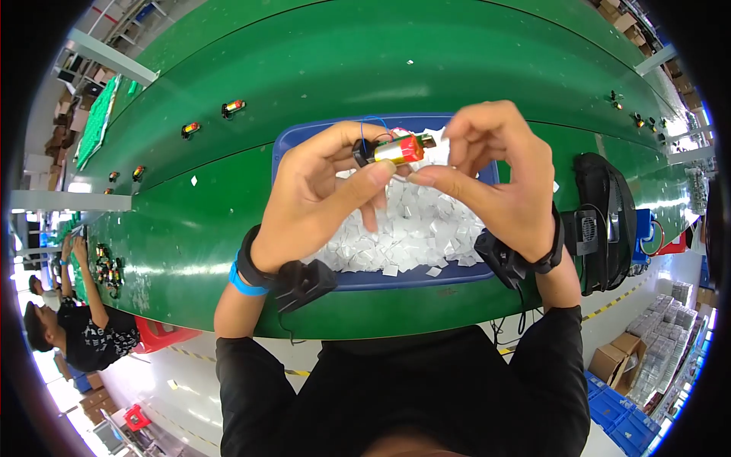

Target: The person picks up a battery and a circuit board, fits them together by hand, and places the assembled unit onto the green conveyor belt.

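Observation:
Above a blue tray of loose white paper pieces, my left hand pinches a small battery assembly. Its silver cylinder has a red and yellow end, a black part on the left, a small green circuit board and thin blue and red wires. My right hand is at the red end, its thumb tip close beside the cylinder or touching it. The other right fingers are bent and apart from the thumb, and nothing shows between them. Both wrists wear black straps with dark devices.
Similar battery assemblies lie scattered on the green table, with several more at the far right. A black bag rests right of the tray. At the left, a person reaches over the table near a pile of assemblies.

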Motion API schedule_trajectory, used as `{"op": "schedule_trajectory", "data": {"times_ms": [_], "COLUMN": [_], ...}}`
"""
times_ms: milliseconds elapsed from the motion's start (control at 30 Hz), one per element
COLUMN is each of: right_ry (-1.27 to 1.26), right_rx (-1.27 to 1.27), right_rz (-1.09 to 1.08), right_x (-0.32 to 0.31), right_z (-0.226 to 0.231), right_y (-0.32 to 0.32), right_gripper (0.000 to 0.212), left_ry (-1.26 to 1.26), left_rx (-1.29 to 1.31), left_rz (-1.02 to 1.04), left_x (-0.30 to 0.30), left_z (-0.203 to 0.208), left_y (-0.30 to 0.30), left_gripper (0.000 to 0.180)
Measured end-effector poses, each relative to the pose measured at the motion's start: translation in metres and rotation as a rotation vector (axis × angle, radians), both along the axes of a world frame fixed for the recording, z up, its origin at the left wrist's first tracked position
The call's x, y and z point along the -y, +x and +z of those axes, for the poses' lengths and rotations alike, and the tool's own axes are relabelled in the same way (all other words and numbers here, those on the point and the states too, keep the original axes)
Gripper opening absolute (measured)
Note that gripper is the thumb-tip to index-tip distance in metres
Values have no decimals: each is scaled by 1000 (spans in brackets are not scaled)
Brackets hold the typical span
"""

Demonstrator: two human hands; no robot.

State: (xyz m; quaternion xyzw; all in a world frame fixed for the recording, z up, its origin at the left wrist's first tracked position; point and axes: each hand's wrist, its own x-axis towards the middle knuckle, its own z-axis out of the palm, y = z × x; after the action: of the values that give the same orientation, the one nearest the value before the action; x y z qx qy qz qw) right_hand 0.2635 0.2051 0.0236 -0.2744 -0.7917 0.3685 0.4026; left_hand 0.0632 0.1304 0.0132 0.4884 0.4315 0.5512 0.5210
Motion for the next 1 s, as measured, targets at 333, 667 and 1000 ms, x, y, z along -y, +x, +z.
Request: {"op": "schedule_trajectory", "data": {"times_ms": [333, 667, 1000], "right_ry": [350, 692, 690], "right_rx": [-17, -79, -57], "right_rz": [179, 92, 119], "right_x": [-3, -4, -3], "right_z": [-5, -10, -13], "right_y": [-2, -3, -3], "right_gripper": [38, 38, 39], "left_ry": [-193, -96, -235], "left_rx": [48, 55, 223], "left_rz": [-372, -405, -466], "left_x": [-4, -3, -7], "left_z": [3, 0, -2], "left_y": [-18, -20, -19], "left_gripper": [33, 30, 30]}}
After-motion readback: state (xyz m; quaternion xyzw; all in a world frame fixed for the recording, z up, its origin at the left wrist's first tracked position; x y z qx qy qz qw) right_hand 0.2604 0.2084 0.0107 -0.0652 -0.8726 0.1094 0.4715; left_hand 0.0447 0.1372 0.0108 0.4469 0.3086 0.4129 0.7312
